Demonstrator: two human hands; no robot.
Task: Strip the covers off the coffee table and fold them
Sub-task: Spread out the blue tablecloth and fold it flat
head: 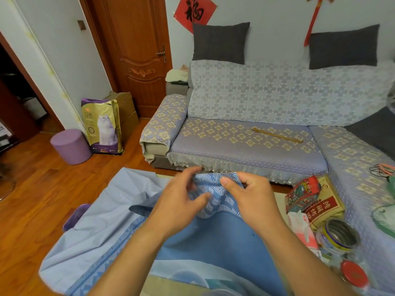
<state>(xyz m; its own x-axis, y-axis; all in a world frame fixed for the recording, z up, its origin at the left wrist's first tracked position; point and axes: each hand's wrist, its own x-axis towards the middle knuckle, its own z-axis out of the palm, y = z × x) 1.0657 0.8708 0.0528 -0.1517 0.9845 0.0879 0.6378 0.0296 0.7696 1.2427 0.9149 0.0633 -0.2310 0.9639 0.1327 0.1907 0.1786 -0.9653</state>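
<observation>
Cloth [213, 238], blue, thin and soft, spread over the counter [162, 284] with many folds and creases. Paler and plain on its left part, near the floor; deeper blue in the middle; woven white key pattern along one band and at the raised corner. Pale counter surface showing only at the near edge and beyond the far side of the cloth.

Left hand [181, 199] and right hand [254, 195] close together above the middle of the cloth, both on the lifted patterned corner. Right thumb pressed on top of the fabric edge, other right fingers curled under it: a firm pinch. Left fingers [192, 174] half curled around the same bunch from the left, thumb touching the fabric. Corner bunched between the two hands, rest of the cloth hanging down from them and lying flat.

Just right of the cloth, on the counter: round metal tin [342, 233], shiny and open; red lid [353, 274]; paper packets [314, 201] with red print. Behind: sofa [245, 135] with quilted cover and lace edge, two dark grey cushions [220, 42]. Wooden floor [42, 189], glossy; round purple stool [71, 146].
</observation>
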